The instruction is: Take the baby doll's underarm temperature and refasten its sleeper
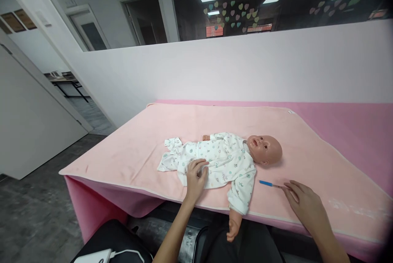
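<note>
A baby doll (262, 149) lies on its back with its head to the right, in a white printed sleepsuit (221, 158). One doll arm (235, 224) hangs over the near table edge. My left hand (196, 177) rests on the suit around the waist, fingers bent and the thumb apart from them. Beside the doll's shoulder, my right hand (303, 203) pinches the right end of a thin stick (266, 183) with a blue end pointing left. Its exact kind is too small to make out. The fingertips partly cover the stick.
A peach blanket (123, 152) covers the table over a pink cloth (337, 128). Behind stands a white wall (215, 70) with dark glass above. A white device (93, 257) with a cable lies at my lap. A door (30, 123) is at the left.
</note>
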`<state>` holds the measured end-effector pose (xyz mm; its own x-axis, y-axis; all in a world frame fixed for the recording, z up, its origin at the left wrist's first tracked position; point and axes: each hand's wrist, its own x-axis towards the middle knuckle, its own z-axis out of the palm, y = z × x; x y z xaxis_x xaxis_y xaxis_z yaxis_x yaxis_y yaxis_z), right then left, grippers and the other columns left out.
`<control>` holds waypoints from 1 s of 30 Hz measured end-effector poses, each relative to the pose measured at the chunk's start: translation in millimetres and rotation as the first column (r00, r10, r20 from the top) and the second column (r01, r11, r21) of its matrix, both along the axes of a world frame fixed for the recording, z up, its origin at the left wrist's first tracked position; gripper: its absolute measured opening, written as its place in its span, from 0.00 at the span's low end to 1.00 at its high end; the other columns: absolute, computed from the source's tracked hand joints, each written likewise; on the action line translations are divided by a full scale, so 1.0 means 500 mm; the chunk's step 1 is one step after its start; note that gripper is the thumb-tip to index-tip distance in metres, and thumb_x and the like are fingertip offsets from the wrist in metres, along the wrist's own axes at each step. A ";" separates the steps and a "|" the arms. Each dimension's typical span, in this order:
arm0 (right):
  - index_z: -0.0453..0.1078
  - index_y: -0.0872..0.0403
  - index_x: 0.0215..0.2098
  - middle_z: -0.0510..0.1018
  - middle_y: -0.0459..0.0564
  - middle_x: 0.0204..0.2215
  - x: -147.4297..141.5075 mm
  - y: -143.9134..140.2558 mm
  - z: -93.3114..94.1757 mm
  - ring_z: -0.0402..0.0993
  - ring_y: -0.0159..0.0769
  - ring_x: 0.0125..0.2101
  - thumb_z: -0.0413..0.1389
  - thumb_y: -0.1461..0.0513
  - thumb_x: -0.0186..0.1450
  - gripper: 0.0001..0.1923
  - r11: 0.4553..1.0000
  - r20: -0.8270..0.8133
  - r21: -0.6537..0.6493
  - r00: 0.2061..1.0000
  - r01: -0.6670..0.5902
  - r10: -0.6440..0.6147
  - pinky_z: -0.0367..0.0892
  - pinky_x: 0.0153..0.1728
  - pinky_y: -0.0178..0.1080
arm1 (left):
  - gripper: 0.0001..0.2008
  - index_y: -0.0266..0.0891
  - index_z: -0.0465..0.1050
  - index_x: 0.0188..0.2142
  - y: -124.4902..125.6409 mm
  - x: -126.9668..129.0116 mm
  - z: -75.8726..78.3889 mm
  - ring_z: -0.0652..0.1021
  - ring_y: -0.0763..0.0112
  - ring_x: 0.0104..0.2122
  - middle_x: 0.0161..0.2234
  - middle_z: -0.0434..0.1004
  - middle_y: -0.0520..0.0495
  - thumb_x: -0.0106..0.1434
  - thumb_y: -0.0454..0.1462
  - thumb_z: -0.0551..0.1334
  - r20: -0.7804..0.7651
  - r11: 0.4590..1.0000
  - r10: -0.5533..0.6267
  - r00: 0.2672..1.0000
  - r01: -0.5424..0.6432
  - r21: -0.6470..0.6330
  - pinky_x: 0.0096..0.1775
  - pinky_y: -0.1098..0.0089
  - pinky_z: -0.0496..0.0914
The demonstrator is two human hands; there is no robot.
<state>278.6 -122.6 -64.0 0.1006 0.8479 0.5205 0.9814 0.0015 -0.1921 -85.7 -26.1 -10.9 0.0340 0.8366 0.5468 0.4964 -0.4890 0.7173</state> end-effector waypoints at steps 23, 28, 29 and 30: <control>0.47 0.52 0.11 0.48 0.37 0.09 -0.156 0.111 0.347 0.45 0.22 0.12 0.57 0.51 0.58 0.28 0.972 -0.969 0.185 0.137 -0.142 0.205 0.45 0.13 0.32 | 0.09 0.44 0.75 0.38 0.003 0.000 0.003 0.71 0.65 0.44 0.41 0.73 0.47 0.62 0.37 0.56 -0.033 1.000 0.012 0.999 -0.012 0.014 0.46 0.60 0.66; 0.47 0.51 0.12 0.47 0.36 0.08 -0.173 0.116 0.351 0.42 0.21 0.11 0.58 0.50 0.55 0.27 0.958 -0.989 0.124 0.040 -0.258 0.139 0.42 0.12 0.31 | 0.09 0.44 0.75 0.38 0.003 -0.001 0.004 0.71 0.65 0.44 0.41 0.73 0.47 0.62 0.37 0.56 -0.032 1.000 0.006 0.999 -0.006 0.020 0.46 0.59 0.66; 0.48 0.52 0.12 0.47 0.35 0.08 -0.172 0.119 0.351 0.41 0.20 0.11 0.59 0.50 0.55 0.27 0.954 -0.992 0.111 0.021 -0.278 0.122 0.42 0.11 0.31 | 0.09 0.44 0.75 0.38 0.004 -0.001 0.003 0.71 0.65 0.44 0.41 0.73 0.47 0.62 0.37 0.56 -0.030 1.000 0.002 1.000 -0.002 0.022 0.46 0.60 0.66; 0.48 0.51 0.13 0.46 0.35 0.08 -0.171 0.122 0.351 0.41 0.20 0.11 0.59 0.50 0.55 0.27 0.950 -0.994 0.099 0.009 -0.296 0.107 0.42 0.11 0.31 | 0.09 0.44 0.75 0.38 0.004 -0.001 0.003 0.71 0.65 0.44 0.41 0.73 0.47 0.62 0.37 0.56 -0.028 1.000 -0.002 1.000 0.003 0.023 0.46 0.60 0.66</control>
